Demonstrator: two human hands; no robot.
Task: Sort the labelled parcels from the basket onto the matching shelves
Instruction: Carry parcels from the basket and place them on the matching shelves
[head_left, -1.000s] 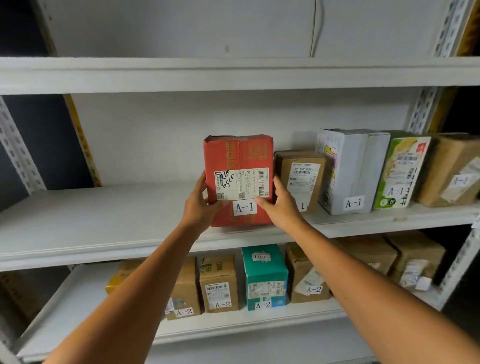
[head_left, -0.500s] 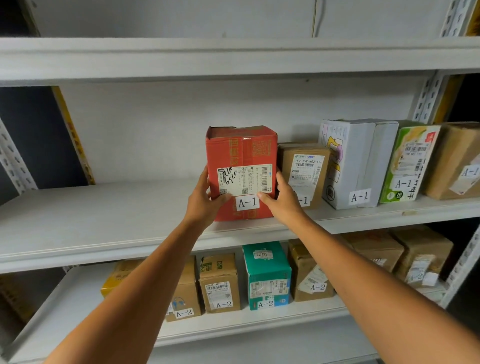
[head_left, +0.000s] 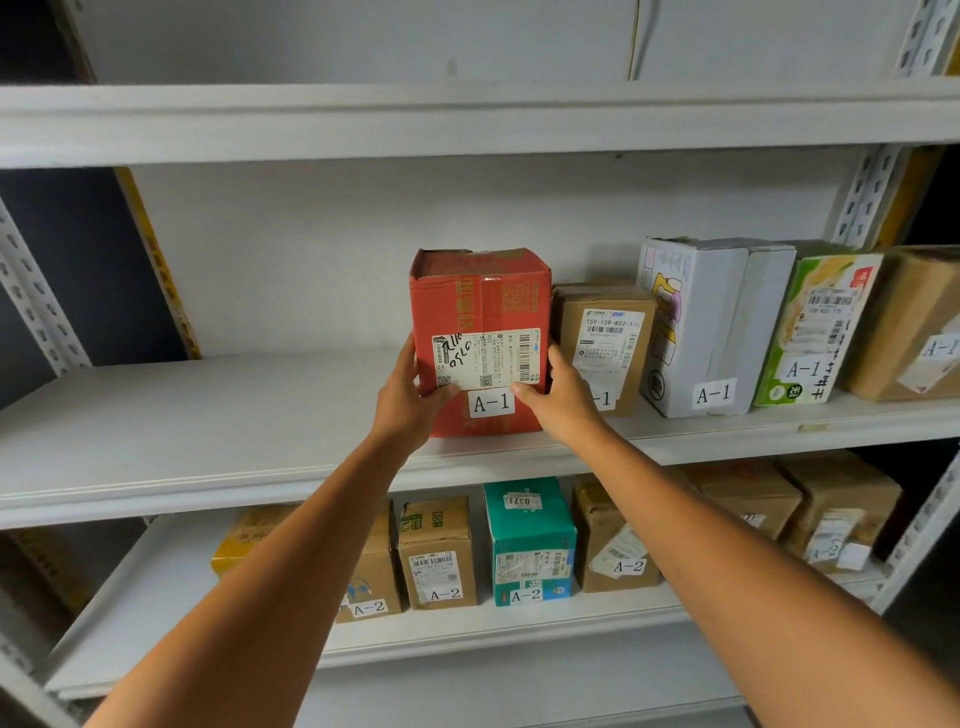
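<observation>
A red cardboard parcel (head_left: 480, 306) labelled A-1 stands upright on the middle shelf (head_left: 208, 415), its right side close to a brown A-1 parcel (head_left: 605, 343). My left hand (head_left: 410, 395) grips its lower left edge, thumb across the front by the shipping label. My right hand (head_left: 558, 395) grips the lower right edge, thumb on the front beside the A-1 tag. The parcel's base looks level with the shelf board. The basket is out of view.
Further right on the same shelf stand a white A-1 box (head_left: 711, 327), a green A-1 parcel (head_left: 815, 327) and a brown box (head_left: 914, 327). The shelf below (head_left: 156, 613) holds several A-2 parcels, among them a teal one (head_left: 530, 540). Metal uprights frame both sides.
The red parcel has moved a little deeper onto the middle shelf, toward the brown parcel. Both hands have kept their hold on it.
</observation>
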